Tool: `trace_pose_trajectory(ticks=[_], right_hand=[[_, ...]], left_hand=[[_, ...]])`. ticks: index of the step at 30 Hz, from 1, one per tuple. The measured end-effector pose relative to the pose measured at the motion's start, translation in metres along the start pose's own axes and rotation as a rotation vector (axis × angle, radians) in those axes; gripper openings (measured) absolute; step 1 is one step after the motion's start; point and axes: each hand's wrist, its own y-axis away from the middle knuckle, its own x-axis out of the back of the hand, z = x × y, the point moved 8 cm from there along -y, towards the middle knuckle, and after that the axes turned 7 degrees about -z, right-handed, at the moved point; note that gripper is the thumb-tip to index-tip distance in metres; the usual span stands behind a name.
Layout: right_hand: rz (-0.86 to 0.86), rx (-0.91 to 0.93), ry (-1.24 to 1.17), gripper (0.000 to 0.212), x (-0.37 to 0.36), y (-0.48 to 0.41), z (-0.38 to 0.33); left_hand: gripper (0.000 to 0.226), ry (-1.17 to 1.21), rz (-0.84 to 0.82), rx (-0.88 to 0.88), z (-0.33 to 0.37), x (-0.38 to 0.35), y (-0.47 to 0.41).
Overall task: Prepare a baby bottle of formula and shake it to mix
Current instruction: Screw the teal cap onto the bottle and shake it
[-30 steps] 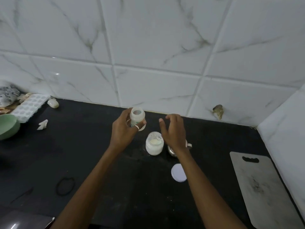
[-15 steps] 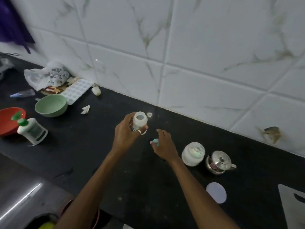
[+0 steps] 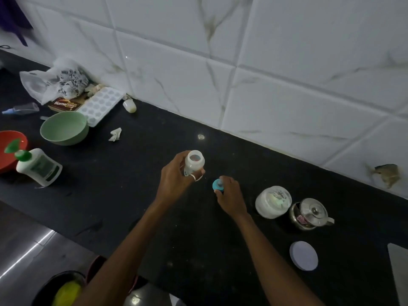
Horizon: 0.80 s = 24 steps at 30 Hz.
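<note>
My left hand (image 3: 176,180) holds a small clear baby bottle (image 3: 193,162) upright above the black counter, its mouth uncovered. My right hand (image 3: 229,196) grips the blue teat cap (image 3: 217,185), just right of the bottle and low over the counter. An uncovered white jar of formula powder (image 3: 273,201) stands to the right of my right hand. Its round white lid (image 3: 303,255) lies flat nearer to me. A small steel pot with a glass lid (image 3: 310,214) stands beside the jar.
At the left stand a green bowl (image 3: 64,128), a red bowl (image 3: 11,149), a green-capped soap bottle (image 3: 37,165), an ice tray (image 3: 100,104) and a plastic bag (image 3: 55,81). A cutting board (image 3: 400,272) lies at the right edge. The tiled wall (image 3: 242,74) backs the counter.
The view swung left. My right hand moved from over the jar to the left and took hold of the blue teat cap. The left hand kept the bottle.
</note>
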Motion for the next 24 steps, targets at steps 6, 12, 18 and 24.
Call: trace_pose_trajectory(ticks=[6,12,18,24], right_hand=[[0.154,0.058,-0.105,0.056,0.064,0.008,-0.034],[0.26,0.226,-0.273,0.042,0.182,0.042,-0.101],[0.121,0.414,-0.269,0.043,0.254,0.08,-0.165],[0.006,0.474,-0.156,0.047,0.279,0.098,-0.178]], left_hand=[[0.056,0.024,-0.011,-0.015,0.02,-0.007,-0.004],[0.054,0.027,-0.035,-0.079,0.066,-0.022,-0.008],[0.054,0.051,-0.058,-0.173,0.128,-0.036,-0.01],[0.052,0.09,-0.033,-0.295,0.178,-0.04,-0.006]])
